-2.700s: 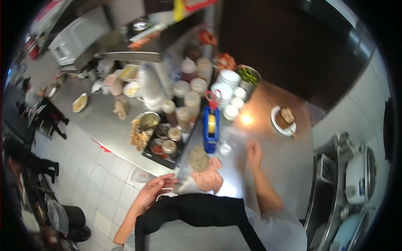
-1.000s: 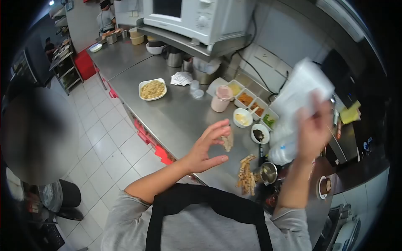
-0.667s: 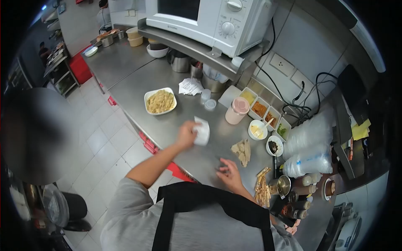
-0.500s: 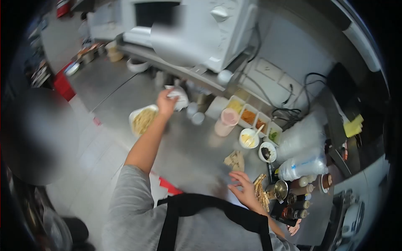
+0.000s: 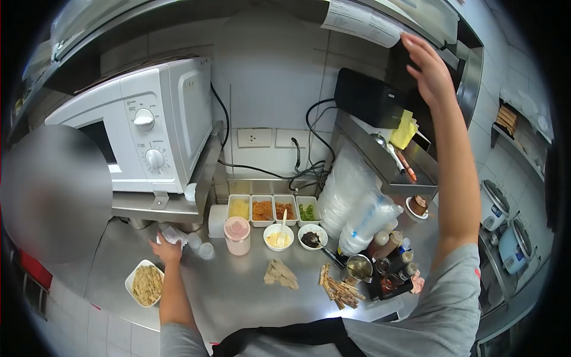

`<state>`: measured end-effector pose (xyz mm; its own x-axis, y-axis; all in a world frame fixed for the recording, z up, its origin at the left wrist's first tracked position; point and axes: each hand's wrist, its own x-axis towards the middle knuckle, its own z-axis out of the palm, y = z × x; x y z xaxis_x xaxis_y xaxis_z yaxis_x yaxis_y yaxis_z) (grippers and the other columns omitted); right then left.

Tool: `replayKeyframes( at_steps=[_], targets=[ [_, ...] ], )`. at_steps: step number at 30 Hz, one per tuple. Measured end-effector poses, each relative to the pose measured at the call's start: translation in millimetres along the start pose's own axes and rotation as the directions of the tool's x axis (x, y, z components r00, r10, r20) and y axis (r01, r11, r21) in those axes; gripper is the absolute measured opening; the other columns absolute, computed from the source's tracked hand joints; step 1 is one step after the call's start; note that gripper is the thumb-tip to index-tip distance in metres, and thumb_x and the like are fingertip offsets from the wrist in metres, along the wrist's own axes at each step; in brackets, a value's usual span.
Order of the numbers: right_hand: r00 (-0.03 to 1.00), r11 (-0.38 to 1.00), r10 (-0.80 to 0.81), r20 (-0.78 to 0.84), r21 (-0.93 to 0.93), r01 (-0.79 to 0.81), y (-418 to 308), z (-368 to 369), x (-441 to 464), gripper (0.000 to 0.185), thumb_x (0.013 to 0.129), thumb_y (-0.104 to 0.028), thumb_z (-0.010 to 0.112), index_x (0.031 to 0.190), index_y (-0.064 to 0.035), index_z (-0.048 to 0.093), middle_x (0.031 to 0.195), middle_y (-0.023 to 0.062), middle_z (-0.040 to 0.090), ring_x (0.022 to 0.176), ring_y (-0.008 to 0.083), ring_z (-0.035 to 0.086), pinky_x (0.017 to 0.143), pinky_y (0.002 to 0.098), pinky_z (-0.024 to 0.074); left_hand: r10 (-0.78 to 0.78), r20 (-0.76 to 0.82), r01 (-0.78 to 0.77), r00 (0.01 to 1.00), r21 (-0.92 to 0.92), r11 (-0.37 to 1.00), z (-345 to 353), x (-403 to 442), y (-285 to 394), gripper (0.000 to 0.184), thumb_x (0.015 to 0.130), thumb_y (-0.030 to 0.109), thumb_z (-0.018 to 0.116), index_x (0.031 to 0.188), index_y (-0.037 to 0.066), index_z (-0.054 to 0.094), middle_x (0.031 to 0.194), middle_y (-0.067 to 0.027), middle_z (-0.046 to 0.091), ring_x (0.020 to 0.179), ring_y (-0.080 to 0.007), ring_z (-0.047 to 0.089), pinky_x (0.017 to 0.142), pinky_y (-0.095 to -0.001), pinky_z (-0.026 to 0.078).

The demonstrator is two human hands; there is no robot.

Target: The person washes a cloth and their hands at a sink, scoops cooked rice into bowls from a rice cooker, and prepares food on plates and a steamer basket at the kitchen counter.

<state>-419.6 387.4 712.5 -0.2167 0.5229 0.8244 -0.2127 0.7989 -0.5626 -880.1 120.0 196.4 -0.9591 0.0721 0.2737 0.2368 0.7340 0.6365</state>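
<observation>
My left hand point(image 5: 166, 249) is on the left side of the steel counter, its fingers closed on a crumpled clear-and-white plastic packet point(image 5: 172, 234). Just in front of that hand is a white bowl of pale yellowish food point(image 5: 147, 285). Small clear cups point(image 5: 206, 251) stand to the packet's right. High at the upper right, my right hand point(image 5: 429, 68) is raised with its fingers stretched out, and nothing shows in it. Its fingertips are at the edge of printed paper sheets point(image 5: 363, 22) hanging from the shelf; whether they touch is unclear.
A white microwave point(image 5: 143, 125) sits on a raised shelf. Along the wall stand tubs of toppings point(image 5: 262, 211), a pink-lidded container point(image 5: 237, 236) and two small bowls point(image 5: 278, 238). A cloth point(image 5: 280, 274), wooden sticks point(image 5: 340, 290), bottles point(image 5: 389, 244) and plastic bags point(image 5: 351, 196) occupy the counter.
My view has turned right and up. My right hand has risen from low over the counter to the hanging papers. My left hand stays at the plastic packet.
</observation>
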Motion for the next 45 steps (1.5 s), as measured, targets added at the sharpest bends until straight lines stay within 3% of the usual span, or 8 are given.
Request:
replayKeyframes(
  at_steps=[3, 7, 11, 12, 15, 19, 26, 45],
  targets=[
    [0.998, 0.998, -0.064, -0.013, 0.002, 0.064, 31.1, 3.2, 42.4, 0.026, 0.079, -0.017, 0.065, 0.104, -0.0108, 0.064, 0.105, 0.0019, 0.060, 0.090, 0.0106, 0.053, 0.084, 0.0311, 0.0342, 0.193, -0.121, -0.207, 0.974, -0.115, 0.972, -22.5, -42.1, 9.6, 0.081, 0.063, 0.019, 0.077, 0.133, 0.014, 0.037, 0.142, -0.0250, 0.012, 0.129, -0.0434, 0.017, 0.105, -0.0447, 0.022],
    [0.962, 0.928, -0.206, -0.181, 0.274, 0.251, 56.5, 24.4, -16.8, 0.028, 0.075, 0.002, 0.064, 0.103, -0.0006, 0.062, 0.090, 0.0046, 0.058, 0.074, 0.0088, 0.054, 0.062, 0.0201, 0.0418, 0.400, -0.230, -0.457, 0.887, -0.316, 0.831, -82.4, -125.1, 23.4, 0.062, 0.067, 0.006, 0.071, 0.125, 0.012, 0.047, 0.140, -0.0203, 0.020, 0.125, -0.0381, 0.028, 0.103, -0.0432, 0.025],
    [0.965, 0.813, 0.159, 0.210, 0.526, -0.248, 87.5, 83.3, -196.2, 0.037, 0.076, 0.006, 0.059, 0.112, 0.0016, 0.057, 0.096, 0.0052, 0.059, 0.077, 0.0092, 0.055, 0.067, 0.0215, 0.0461, 0.355, -0.035, -0.328, 0.934, -0.472, 0.818, -127.9, -209.4, 22.6, 0.048, 0.072, 0.005, 0.065, 0.118, 0.012, 0.053, 0.135, -0.0134, 0.029, 0.116, -0.0312, 0.040, 0.092, -0.0379, 0.039],
    [0.874, 0.793, 0.235, 0.425, 0.436, -0.425, 120.8, 96.3, -250.5, 0.039, 0.076, 0.004, 0.061, 0.115, -0.0012, 0.056, 0.100, 0.0047, 0.059, 0.079, 0.0092, 0.056, 0.068, 0.0223, 0.0479, 0.357, -0.057, -0.343, 0.932, -0.456, 0.822, -127.6, -222.8, 15.2, 0.046, 0.073, 0.004, 0.065, 0.117, 0.011, 0.054, 0.133, -0.0133, 0.033, 0.115, -0.0306, 0.041, 0.090, -0.0370, 0.040],
    [0.315, 0.371, 0.419, 0.852, 0.156, -0.916, 159.6, 129.9, -412.3, 0.037, 0.077, 0.001, 0.062, 0.114, -0.0038, 0.057, 0.095, 0.0025, 0.060, 0.068, 0.0070, 0.054, 0.058, 0.0213, 0.0448, 0.332, 0.022, -0.293, 0.943, -0.419, 0.859, -128.3, -268.2, 1.6, 0.040, 0.075, 0.003, 0.062, 0.113, 0.012, 0.055, 0.127, -0.0113, 0.040, 0.115, -0.0271, 0.043, 0.085, -0.0362, 0.044],
    [0.082, 0.445, 0.574, 0.815, -0.226, -0.866, 199.9, 138.2, -521.8, 0.032, 0.074, 0.001, 0.063, 0.106, -0.0054, 0.062, 0.093, 0.0043, 0.057, 0.065, 0.0067, 0.054, 0.056, 0.0211, 0.0447, 0.469, 0.098, -0.425, 0.878, -0.292, 0.857, -108.1, -317.9, -4.1, 0.038, 0.069, 0.006, 0.065, 0.106, 0.013, 0.058, 0.118, -0.0138, 0.048, 0.111, -0.0331, 0.043, 0.092, -0.0408, 0.039],
    [0.474, 0.890, 0.321, 0.820, -0.090, -0.447, 211.0, 140.5, -536.9, 0.034, 0.065, -0.002, 0.065, 0.099, -0.0048, 0.065, 0.091, 0.0082, 0.055, 0.064, 0.0174, 0.055, 0.061, 0.0285, 0.0467, 0.442, 0.194, -0.424, 0.876, -0.128, 0.897, -81.4, -347.0, 0.8, 0.032, 0.067, 0.008, 0.067, 0.097, 0.014, 0.059, 0.117, -0.0129, 0.048, 0.111, -0.0355, 0.041, 0.093, -0.0434, 0.036],
    [0.486, 0.909, 0.315, 0.815, -0.111, -0.403, 215.1, 142.1, -542.6, 0.035, 0.065, -0.006, 0.063, 0.100, -0.0059, 0.065, 0.102, 0.0127, 0.055, 0.071, 0.0225, 0.059, 0.069, 0.0317, 0.0479, 0.382, 0.366, -0.423, 0.849, 0.037, 0.905, -78.6, -344.0, 9.5, 0.031, 0.069, 0.008, 0.064, 0.095, 0.023, 0.062, 0.123, -0.0134, 0.044, 0.117, -0.0353, 0.038, 0.094, -0.0448, 0.035]
  ],
)
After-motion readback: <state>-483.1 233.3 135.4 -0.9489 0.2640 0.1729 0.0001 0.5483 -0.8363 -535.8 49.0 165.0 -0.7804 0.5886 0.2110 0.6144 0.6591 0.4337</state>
